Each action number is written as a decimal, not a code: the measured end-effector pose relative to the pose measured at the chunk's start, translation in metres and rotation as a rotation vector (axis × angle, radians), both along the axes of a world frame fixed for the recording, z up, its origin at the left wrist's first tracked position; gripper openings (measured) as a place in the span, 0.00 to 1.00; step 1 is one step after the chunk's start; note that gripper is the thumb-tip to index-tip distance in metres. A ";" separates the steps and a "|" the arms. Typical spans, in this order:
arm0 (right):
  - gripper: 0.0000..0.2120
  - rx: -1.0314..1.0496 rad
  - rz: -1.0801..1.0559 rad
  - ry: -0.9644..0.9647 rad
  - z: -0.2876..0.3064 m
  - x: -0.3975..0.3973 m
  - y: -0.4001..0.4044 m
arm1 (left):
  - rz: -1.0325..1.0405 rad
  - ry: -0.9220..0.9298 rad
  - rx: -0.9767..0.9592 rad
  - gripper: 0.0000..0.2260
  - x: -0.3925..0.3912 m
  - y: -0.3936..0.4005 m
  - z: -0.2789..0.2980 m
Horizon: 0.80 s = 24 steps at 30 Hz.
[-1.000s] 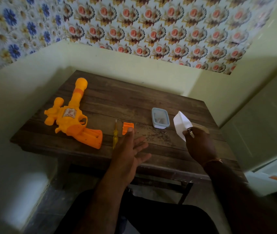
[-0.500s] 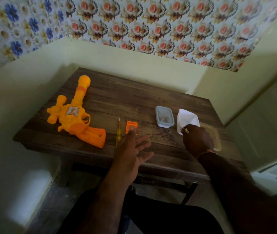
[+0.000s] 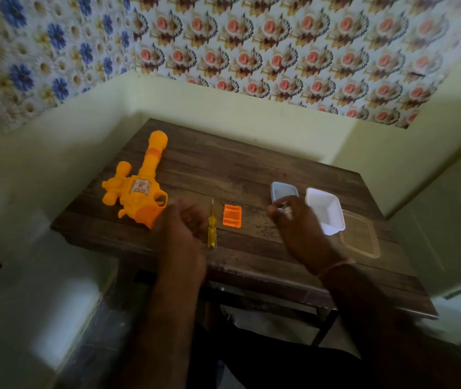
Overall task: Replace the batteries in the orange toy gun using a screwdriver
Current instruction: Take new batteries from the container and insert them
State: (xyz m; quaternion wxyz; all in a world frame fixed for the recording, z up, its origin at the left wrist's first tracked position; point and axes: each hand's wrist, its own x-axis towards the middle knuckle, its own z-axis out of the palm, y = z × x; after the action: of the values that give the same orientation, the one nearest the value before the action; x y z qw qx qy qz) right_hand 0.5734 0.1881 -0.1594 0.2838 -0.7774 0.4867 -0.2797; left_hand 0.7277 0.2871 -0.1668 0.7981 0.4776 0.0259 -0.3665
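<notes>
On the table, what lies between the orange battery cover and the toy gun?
In the head view, the yellow-handled screwdriver and the left hand lie between the orange battery cover and the toy gun.

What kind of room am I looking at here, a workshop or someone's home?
Most likely a home, not a workshop: a small wooden table pushed into a corner, floral wallpaper above plain painted walls, and household plastic containers beside the orange toy gun. No bench or tool racks show.
</notes>
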 end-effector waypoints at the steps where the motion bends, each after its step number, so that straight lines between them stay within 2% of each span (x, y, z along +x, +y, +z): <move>1: 0.10 -0.012 0.091 0.068 -0.002 0.014 0.008 | 0.063 0.015 0.017 0.10 0.015 0.005 0.000; 5: 0.31 -0.025 0.455 0.351 -0.003 0.075 0.036 | 0.300 0.101 0.069 0.11 0.064 0.026 -0.015; 7: 0.38 -0.004 0.519 0.500 0.000 0.100 0.046 | 0.345 0.124 0.091 0.11 0.074 0.031 -0.021; 10: 0.42 0.010 0.510 0.603 0.000 0.126 0.053 | 0.329 0.146 0.081 0.09 0.081 0.030 -0.025; 13: 0.40 -0.036 0.481 0.712 -0.004 0.134 0.053 | 0.285 0.155 0.090 0.08 0.080 0.024 -0.028; 17: 0.25 -0.245 0.445 0.691 -0.011 0.134 0.051 | 0.215 0.152 0.100 0.07 0.078 0.015 -0.037; 22: 0.26 -0.182 0.449 0.644 -0.011 0.127 0.048 | 0.145 0.008 0.144 0.07 0.077 0.009 -0.048; 24: 0.25 -0.140 0.458 0.583 -0.008 0.120 0.048 | 0.154 0.004 0.147 0.04 0.073 0.009 -0.047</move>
State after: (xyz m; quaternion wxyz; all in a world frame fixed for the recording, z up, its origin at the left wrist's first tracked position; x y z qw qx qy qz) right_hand 0.6938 0.2361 -0.1674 0.1348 -0.9305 0.3405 -0.0084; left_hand 0.8011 0.2956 -0.2137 0.7868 0.5305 0.0911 -0.3021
